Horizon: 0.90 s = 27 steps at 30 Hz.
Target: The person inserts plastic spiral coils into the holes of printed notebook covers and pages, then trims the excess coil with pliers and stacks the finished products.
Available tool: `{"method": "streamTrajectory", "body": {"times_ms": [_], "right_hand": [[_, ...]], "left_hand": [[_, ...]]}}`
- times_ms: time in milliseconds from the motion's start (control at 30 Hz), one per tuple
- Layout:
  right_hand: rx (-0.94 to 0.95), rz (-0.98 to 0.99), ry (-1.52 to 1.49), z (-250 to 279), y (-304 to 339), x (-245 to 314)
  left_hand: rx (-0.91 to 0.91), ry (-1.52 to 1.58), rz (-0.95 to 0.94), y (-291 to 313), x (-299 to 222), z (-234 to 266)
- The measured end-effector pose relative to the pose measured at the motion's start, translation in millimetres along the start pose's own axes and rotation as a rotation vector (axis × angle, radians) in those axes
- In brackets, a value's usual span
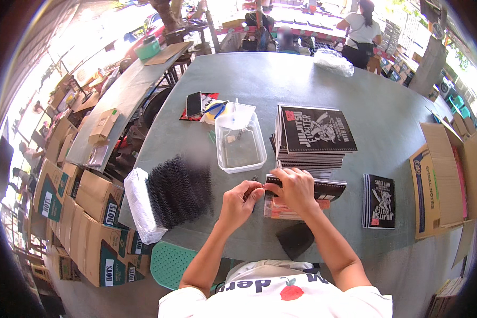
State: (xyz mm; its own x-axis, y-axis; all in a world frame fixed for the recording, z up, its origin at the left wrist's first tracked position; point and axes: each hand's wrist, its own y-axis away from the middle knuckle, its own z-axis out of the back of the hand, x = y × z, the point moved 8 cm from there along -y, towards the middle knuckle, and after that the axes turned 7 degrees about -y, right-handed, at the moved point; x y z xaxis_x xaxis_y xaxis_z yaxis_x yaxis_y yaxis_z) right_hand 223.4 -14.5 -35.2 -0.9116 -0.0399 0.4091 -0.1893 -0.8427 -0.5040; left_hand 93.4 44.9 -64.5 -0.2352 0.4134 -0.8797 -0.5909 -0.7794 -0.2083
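My left hand (pixel 242 200) has its fingertips pinched together at the left end of a black-covered notebook (pixel 331 189); whatever is between them is too small to make out. My right hand (pixel 292 188) is closed over that notebook's left part, thumb toward the left fingertips. A row of punched holes runs along the notebook's far edge. Under it lies an orange-and-white printed stack (pixel 283 212). Just beyond stands a tall pile of black notebooks (pixel 318 130) with white cover art. Many black spiral coils (pixel 177 185) lie to the left of my left hand.
A white plastic-wrapped bundle (pixel 143 208) borders the coils. Beyond my hands is a clear plastic tub (pixel 241 164). More notebooks (pixel 379 201) and an open carton (pixel 440 185) stand right. A dark pad (pixel 295 241) lies near the table edge. Cartons (pixel 98 238) and a green stool (pixel 175 265) are left.
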Motion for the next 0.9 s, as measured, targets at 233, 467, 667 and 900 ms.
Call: {"method": "streamTrajectory", "body": {"times_ms": [233,467,667,900], "right_hand": [[0.039,-0.009,-0.226,8.3,10.1,2.8],[0.056,0.029,-0.201,5.1,12.9,7.6],[0.055,0.053,-0.203,2.4,10.3,12.6],[0.068,0.071,-0.21,4.2,6.5,14.2]], "left_hand": [[-0.011,-0.126,-0.082,2.1,-9.2,-9.6],[0.071,-0.086,0.085,-4.1,1.9,-10.8],[-0.182,-0.278,-0.321,-4.3,-18.0,1.0],[0.201,0.262,0.287,-11.1,26.8,-12.2]]}}
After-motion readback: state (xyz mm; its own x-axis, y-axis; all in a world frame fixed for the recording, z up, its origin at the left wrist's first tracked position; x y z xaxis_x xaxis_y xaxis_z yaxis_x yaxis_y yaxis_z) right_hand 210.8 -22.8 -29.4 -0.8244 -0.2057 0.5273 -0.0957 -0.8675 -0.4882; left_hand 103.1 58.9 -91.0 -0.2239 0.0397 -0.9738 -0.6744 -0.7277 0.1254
